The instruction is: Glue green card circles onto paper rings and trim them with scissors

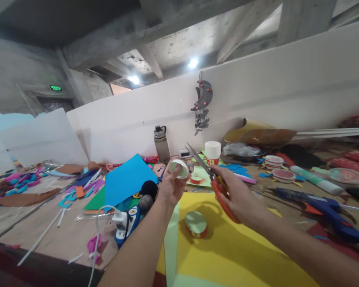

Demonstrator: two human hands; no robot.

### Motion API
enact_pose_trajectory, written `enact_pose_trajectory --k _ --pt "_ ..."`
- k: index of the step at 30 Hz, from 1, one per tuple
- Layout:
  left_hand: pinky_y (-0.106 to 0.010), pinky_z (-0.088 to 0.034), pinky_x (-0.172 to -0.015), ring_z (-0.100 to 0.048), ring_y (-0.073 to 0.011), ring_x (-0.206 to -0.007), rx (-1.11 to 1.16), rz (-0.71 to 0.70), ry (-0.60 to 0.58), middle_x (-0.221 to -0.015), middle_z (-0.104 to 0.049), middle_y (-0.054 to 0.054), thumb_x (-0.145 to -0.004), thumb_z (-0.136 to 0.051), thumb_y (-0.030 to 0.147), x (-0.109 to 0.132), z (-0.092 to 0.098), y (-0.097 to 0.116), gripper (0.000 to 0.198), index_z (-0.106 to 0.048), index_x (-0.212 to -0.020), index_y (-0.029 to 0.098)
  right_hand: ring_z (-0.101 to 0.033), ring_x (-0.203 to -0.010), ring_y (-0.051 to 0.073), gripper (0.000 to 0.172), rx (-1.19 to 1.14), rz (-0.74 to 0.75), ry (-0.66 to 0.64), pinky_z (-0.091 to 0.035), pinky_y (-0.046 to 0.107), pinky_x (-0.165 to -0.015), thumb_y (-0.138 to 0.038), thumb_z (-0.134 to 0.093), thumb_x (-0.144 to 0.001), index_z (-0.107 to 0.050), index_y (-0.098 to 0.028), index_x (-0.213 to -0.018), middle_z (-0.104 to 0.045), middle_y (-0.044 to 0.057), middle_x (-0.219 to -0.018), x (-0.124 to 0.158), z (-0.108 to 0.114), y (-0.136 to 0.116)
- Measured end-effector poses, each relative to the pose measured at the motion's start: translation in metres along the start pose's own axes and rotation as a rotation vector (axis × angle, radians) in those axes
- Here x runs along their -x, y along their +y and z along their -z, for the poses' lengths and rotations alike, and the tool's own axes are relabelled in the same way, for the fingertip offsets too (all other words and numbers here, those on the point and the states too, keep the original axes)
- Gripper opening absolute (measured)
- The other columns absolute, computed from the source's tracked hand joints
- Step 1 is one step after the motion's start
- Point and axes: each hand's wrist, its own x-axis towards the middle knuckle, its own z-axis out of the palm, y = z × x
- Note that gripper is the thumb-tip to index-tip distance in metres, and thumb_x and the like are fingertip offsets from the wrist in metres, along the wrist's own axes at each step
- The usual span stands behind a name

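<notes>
Cup [178, 168], likely paper, left hand [171, 188]; scissors [204, 166], right hand [242, 199].

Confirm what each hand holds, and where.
Left hand: paper cup, by its side wall. Right hand: orange scissors, by the handles.

Both forearms bare, stretched forward, converging. Left hand [171, 186]: wrist cocked upward, fingertips curled closed in a light grip. Right hand [241, 199]: back uppermost, fingers clenched, wrist straight. Hands near each other, not touching.
</notes>
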Motion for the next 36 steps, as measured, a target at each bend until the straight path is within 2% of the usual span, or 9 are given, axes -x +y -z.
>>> enact_pose_trajectory --k 4,8,14,22,36 --pt "-0.025 -0.053 -0.065 -0.065 -0.0128 -0.072 0.043 0.064 0.038 -0.079 -0.069 0.001 -0.064 -0.085 0.02 0.003 -0.005 -0.007 0.031 -0.065 -0.086 0.018 -0.057 -0.114 0.027 0.055 -0.088 -0.047 -0.008 -0.051 0.043 -0.095 -0.027 -0.056 -0.08 -0.042 -0.018 -0.133 -0.054 0.015 -0.128 0.005 -0.007 -0.005" --pt "-0.025 -0.053 -0.064 -0.065 -0.013 -0.072 0.023 0.092 0.002 -0.082 -0.07 0.0 -0.063 -0.086 0.021 0.006 -0.009 -0.01 0.031 -0.066 -0.086 0.017 -0.057 -0.108 0.026 0.052 -0.067 -0.066 -0.059 -0.049 0.044 -0.095 -0.035 -0.06 -0.084 -0.043 -0.02 -0.13 -0.055 0.013 -0.122 0.006 -0.008 -0.006" --pt "-0.024 -0.053 -0.065 -0.065 -0.0126 -0.074 -0.008 0.111 -0.039 -0.088 -0.071 -0.001 -0.063 -0.086 0.019 0.008 -0.01 -0.011 0.033 -0.067 -0.09 0.017 -0.058 -0.103 0.027 0.039 -0.014 -0.045 -0.103 -0.048 0.043 -0.092 -0.041 -0.052 -0.09 -0.05 -0.02 -0.123 -0.058 0.012 -0.112 0.003 -0.004 -0.01" --pt "-0.024 -0.052 -0.066 -0.065 -0.0133 -0.076 -0.015 0.135 -0.073 -0.09 -0.07 -0.001 -0.067 -0.083 0.019 0.007 -0.005 -0.013 0.032 -0.065 -0.093 0.018 -0.058 -0.105 0.027 0.043 -0.005 -0.044 -0.117 -0.046 0.042 -0.093 -0.042 -0.052 -0.091 -0.049 -0.02 -0.128 -0.058 0.012 -0.114 0.003 -0.005 -0.006" --pt "-0.025 -0.052 -0.065 -0.065 -0.013 -0.073 -0.041 0.133 -0.063 -0.09 -0.071 -0.002 -0.064 -0.086 0.023 0.008 -0.007 -0.013 0.037 -0.065 -0.095 0.018 -0.059 -0.101 0.027 0.045 0.018 -0.055 -0.129 -0.048 0.042 -0.089 -0.041 -0.052 -0.091 -0.05 -0.021 -0.131 -0.06 0.012 -0.111 0.004 -0.002 -0.008"
